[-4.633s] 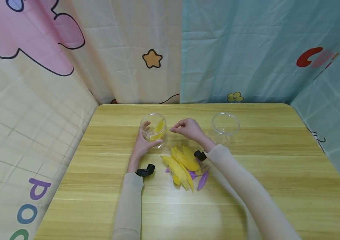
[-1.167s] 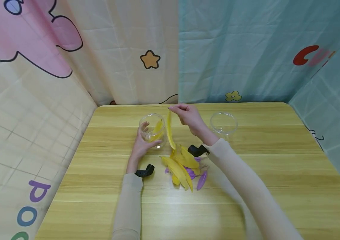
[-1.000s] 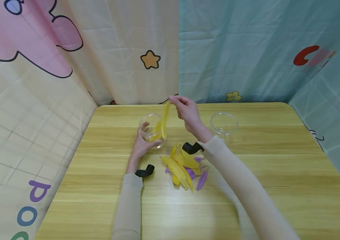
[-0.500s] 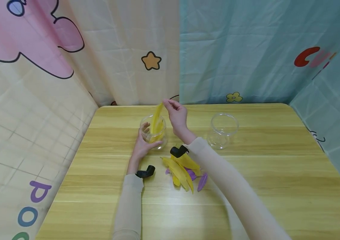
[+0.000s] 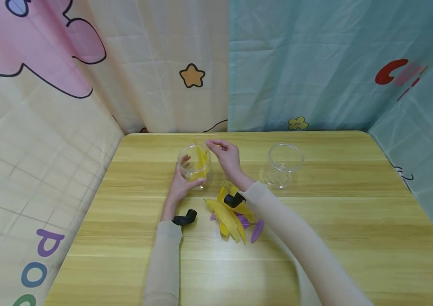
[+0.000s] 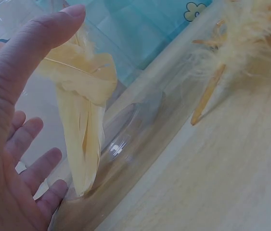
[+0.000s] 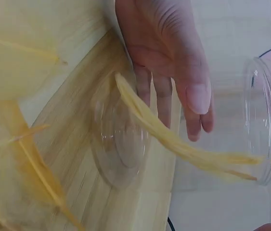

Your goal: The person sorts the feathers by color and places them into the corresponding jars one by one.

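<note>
On the wooden table [image 5: 315, 212] my left hand [image 5: 189, 173] grips a clear jar [image 5: 195, 165], fingers behind it and thumb in front. Yellow feathers [image 5: 201, 160] stand inside the jar, their quills poking over the rim. My right hand [image 5: 214, 145] hovers just right of the rim with fingers loosely curled and nothing between them. The left wrist view shows my left hand [image 6: 39, 96] around the jar [image 6: 125, 130] and the feathers [image 6: 82, 130]. In the right wrist view the left hand [image 7: 174, 91] wraps the jar [image 7: 265, 120] holding the feathers [image 7: 183, 144].
A pile of yellow and purple feathers [image 5: 233, 219] lies on the table just in front of the jar, under my right forearm. A second clear jar [image 5: 283, 163] stands further right with nothing in it. Patterned curtains [image 5: 162, 63] close off the back and sides.
My right hand lifted a yellow feather from the pile, carried it left over the jar, lowered it in and let go. The left hand kept hold of the jar.
</note>
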Available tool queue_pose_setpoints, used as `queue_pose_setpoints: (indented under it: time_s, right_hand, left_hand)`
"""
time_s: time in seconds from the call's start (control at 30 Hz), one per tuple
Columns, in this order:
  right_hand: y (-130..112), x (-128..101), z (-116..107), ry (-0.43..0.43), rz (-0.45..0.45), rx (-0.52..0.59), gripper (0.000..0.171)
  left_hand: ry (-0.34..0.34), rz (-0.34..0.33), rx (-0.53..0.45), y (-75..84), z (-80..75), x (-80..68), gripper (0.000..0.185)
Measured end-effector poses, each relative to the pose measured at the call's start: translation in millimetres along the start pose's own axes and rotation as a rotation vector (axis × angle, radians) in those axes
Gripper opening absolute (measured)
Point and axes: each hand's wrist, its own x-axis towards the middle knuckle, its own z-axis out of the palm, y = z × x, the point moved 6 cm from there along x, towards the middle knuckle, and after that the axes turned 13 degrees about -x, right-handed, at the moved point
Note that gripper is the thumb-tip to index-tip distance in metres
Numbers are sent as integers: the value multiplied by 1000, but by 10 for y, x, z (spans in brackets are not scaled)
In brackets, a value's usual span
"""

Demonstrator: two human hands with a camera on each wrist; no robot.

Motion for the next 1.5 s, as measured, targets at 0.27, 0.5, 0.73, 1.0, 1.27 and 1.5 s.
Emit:
queue_pose_setpoints:
  time_s: [0.27, 0.5, 0.73, 1.0, 1.27, 1.5]
  right_hand:
    - [127, -19, -248, -108, 6, -197, 34]
    - [307, -104, -299, -425, 45, -463, 28]
    - [487, -246, -223, -751, -19, -654, 17]
    - [559, -353, -115, -870, -28, -774, 10]
    - [611, -366, -43, -874, -49, -877, 15]
    - [589, -371, -77, -857, -14, -819, 12]
  left_hand:
    - [-12, 17, -1, -7, 6, 17, 96]
    - [-1, -5, -6, -146, -47, 71, 99]
    - [35, 7, 6, -355, -120, 145, 103]
    - [32, 38, 7, -358, -117, 144, 102]
    - [37, 25, 11, -338, -100, 129, 101]
    - [2, 22, 1, -46, -11, 32, 97]
